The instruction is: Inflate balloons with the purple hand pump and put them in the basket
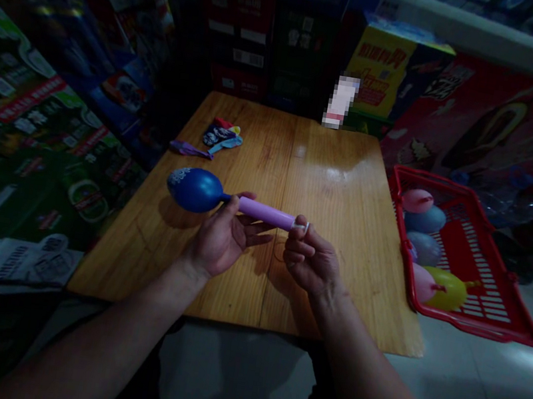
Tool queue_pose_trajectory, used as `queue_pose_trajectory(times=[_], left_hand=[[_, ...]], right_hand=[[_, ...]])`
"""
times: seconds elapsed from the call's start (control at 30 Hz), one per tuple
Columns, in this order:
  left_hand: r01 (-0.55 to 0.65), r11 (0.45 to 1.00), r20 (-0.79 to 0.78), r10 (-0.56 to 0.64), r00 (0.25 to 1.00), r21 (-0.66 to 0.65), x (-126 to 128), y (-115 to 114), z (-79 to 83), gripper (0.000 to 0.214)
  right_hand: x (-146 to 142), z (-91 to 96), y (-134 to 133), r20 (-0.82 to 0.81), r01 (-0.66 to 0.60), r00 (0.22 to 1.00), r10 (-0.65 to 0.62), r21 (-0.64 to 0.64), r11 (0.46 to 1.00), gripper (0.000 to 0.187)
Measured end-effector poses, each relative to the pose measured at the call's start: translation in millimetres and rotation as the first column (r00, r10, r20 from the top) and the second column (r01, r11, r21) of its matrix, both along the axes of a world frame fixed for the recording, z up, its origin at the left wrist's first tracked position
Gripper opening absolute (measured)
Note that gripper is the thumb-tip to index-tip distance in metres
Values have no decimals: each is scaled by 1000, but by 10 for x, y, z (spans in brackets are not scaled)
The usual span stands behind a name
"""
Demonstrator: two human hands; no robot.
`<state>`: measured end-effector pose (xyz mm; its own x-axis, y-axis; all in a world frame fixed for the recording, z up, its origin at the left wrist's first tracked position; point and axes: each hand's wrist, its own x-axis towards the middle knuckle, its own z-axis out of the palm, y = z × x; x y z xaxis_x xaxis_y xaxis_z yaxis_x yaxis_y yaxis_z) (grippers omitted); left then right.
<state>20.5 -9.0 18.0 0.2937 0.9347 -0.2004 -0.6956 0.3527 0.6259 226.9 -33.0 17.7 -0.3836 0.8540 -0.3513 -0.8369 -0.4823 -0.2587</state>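
A blue balloon (196, 190), partly inflated and printed with white near its far end, sits on the nozzle of a purple hand pump (267, 214). My left hand (222, 240) pinches the balloon's neck at the nozzle, with the other fingers reaching under the pump barrel. At the barrel's right end, my right hand (312, 257) is closed on the pump's white handle, which looks pushed close to the barrel. Flat balloons lie at the table's far left: a purple one (191, 149), a light blue one (225, 144) and a dark printed one (217, 132).
The wooden table (338, 191) stands before me. Right of it is a red basket (489, 262) holding several inflated balloons, including a yellow one (447, 290). Stacked cartons (238, 26) crowd the back, with green beer cases (80, 190) along the left.
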Motion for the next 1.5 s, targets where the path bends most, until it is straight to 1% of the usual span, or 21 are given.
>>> queue_pose_trajectory(times=[0.1,0.23,0.3,0.37,0.43,0.47,0.53,0.63,0.73,0.87,0.93,1.0,1.1,1.13,1.2,1.3,1.4,1.5], left_hand=[[-3,1000,-13,3,1000,-4,50,17,-33,33],[-20,1000,-17,20,1000,-6,-8,111,-29,30],[-60,998,-33,60,998,-5,-76,153,2,30],[-117,993,-48,117,992,3,-142,174,35,31],[-160,987,-50,160,986,12,-173,161,44,34],[-162,987,-49,162,986,11,-168,142,36,34],[-126,992,-46,126,991,0,-122,91,-2,34],[-63,998,-42,62,997,-5,-22,24,-58,33],[-50,999,-32,50,998,4,43,-1,-55,33],[-29,1000,-8,29,1000,4,51,8,-12,30],[-37,999,-24,37,999,1,10,37,11,30],[-78,997,-47,79,996,4,-60,77,37,30],[-158,987,-51,159,986,24,-158,109,68,31],[-166,986,-48,167,985,28,-171,101,68,30],[-137,990,-46,138,989,19,-154,61,45,30],[-66,998,-37,66,997,2,-68,-2,-14,29],[-69,997,-29,70,997,17,-4,-1,-45,27],[-78,997,-36,78,996,7,-13,45,-27,26]], right_hand=[[-65,-45,19,32,25,999,-25,-13,1000,14],[17,15,52,70,13,997,-12,-11,1000,15],[107,74,61,89,9,996,-10,12,1000,17],[184,117,61,100,34,994,-39,56,998,18],[204,122,49,102,62,992,-72,100,993,17],[186,109,39,102,61,992,-73,113,992,15],[109,62,19,101,25,994,-37,118,993,11],[-16,-7,4,78,-30,997,23,93,995,6],[-56,-37,16,58,-10,998,6,63,998,8],[-11,-28,33,76,17,997,-20,39,999,9],[37,2,36,88,-2,996,-3,57,998,9],[96,47,37,98,-18,995,9,86,996,10],[147,100,32,83,18,996,-27,115,993,16],[140,102,26,83,29,996,-38,115,993,18],[84,77,11,102,20,994,-30,96,995,17],[-42,0,-1,120,-26,993,21,42,999,11],[-112,-43,15,100,-21,995,18,27,999,13],[-84,-2,34,98,0,995,-3,28,1000,17]])
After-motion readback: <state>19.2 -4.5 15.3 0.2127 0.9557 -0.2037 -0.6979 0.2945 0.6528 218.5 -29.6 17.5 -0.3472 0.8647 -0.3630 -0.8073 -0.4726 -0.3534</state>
